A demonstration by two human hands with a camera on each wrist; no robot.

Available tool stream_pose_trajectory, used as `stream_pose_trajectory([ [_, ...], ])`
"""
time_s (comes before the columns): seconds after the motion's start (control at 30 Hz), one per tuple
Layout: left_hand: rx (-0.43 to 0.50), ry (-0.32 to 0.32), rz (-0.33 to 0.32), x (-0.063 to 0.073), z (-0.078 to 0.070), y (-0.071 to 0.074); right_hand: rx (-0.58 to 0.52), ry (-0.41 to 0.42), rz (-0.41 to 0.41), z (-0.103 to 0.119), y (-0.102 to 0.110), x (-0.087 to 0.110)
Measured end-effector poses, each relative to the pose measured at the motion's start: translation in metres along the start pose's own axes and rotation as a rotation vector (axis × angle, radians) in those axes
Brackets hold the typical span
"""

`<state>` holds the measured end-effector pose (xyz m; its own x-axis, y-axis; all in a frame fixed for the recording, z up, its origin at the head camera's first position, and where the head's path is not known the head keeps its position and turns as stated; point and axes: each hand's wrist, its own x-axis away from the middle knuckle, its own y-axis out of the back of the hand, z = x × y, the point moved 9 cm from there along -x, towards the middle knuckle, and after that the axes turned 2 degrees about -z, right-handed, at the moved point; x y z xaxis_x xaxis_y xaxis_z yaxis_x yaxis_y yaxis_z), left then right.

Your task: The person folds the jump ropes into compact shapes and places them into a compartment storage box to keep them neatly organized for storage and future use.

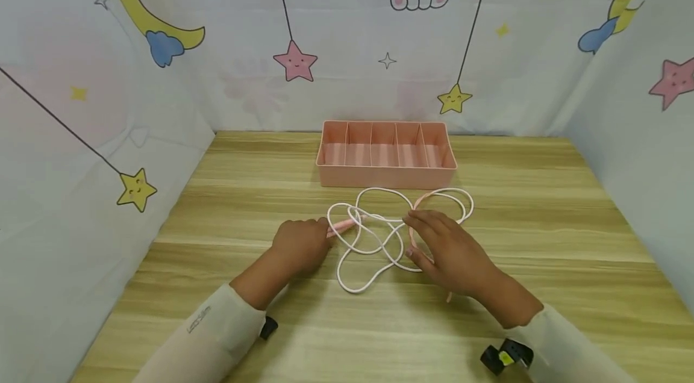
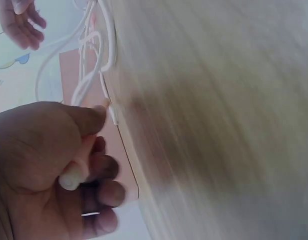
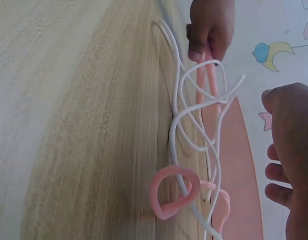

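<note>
My left hand grips a pink strip at the left edge of a tangled white cord. In the left wrist view, a pale rounded end of the strip shows in the palm. Two pink strands run from that hand into the tangle in the right wrist view. Over the cord's right side is my right hand, its fingers loosely spread with nothing between them. Below it, a pink loop curls around the cord near the tabletop. Whether the pink pieces join the cord, I cannot tell.
Just behind the cord stands a pink box with several upright compartments. The wood-grain table carries everything. White cloth walls printed with stars and moons close off the back and both sides.
</note>
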<state>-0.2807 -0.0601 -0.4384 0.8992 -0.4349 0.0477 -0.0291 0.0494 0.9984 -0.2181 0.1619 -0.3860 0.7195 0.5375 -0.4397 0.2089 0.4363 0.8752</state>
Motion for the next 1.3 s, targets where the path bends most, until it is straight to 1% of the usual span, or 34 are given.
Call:
stream_pose_trajectory([
  [0.07,0.016,-0.011,-0.106,0.000,-0.001,0.013,-0.010,-0.025,-0.004,-0.002,0.001,-0.002],
  [0.13,0.006,-0.020,-0.201,0.001,-0.001,0.027,-0.027,-0.050,-0.016,-0.004,0.002,-0.005],
  [0.23,0.006,-0.018,-0.305,0.001,-0.003,0.045,-0.068,-0.091,-0.049,-0.005,0.005,-0.011],
  [0.33,0.049,0.004,-0.350,0.000,-0.004,0.056,-0.101,-0.127,-0.093,-0.006,0.009,-0.019],
  [0.4,0.097,0.020,-0.348,-0.001,-0.006,0.060,-0.116,-0.140,-0.120,-0.005,0.012,-0.024],
  [0.47,0.151,0.030,-0.324,-0.002,-0.009,0.063,-0.131,-0.155,-0.138,-0.006,0.014,-0.030],
  [0.57,0.247,0.040,-0.260,-0.002,-0.013,0.063,-0.169,-0.186,-0.140,-0.008,0.017,-0.039],
  [0.67,0.394,0.042,-0.203,0.000,-0.017,0.062,-0.210,-0.222,-0.084,-0.011,0.015,-0.048],
  [0.77,0.570,0.002,-0.168,0.003,-0.023,0.062,-0.253,-0.213,-0.007,-0.011,0.009,-0.058],
  [0.83,0.683,-0.041,-0.140,0.005,-0.028,0.062,-0.278,-0.195,0.021,-0.009,0.006,-0.063],
  [0.9,0.803,-0.073,-0.089,0.007,-0.033,0.061,-0.307,-0.174,0.024,-0.007,0.004,-0.066],
  [0.97,0.895,-0.092,-0.019,0.008,-0.037,0.056,-0.324,-0.174,0.022,-0.005,0.004,-0.066],
  [1.07,0.964,-0.126,0.096,0.011,-0.045,0.047,-0.327,-0.153,0.035,-0.001,0.003,-0.066],
  [1.17,1.002,-0.177,0.188,0.013,-0.055,0.042,-0.323,-0.129,0.083,0.007,0.002,-0.065],
  [1.23,1.025,-0.209,0.229,0.016,-0.060,0.039,-0.361,-0.120,0.121,0.010,0.002,-0.063],
  [1.3,1.045,-0.237,0.250,0.018,-0.064,0.038,-0.383,-0.122,0.140,0.011,0.002,-0.061],
])
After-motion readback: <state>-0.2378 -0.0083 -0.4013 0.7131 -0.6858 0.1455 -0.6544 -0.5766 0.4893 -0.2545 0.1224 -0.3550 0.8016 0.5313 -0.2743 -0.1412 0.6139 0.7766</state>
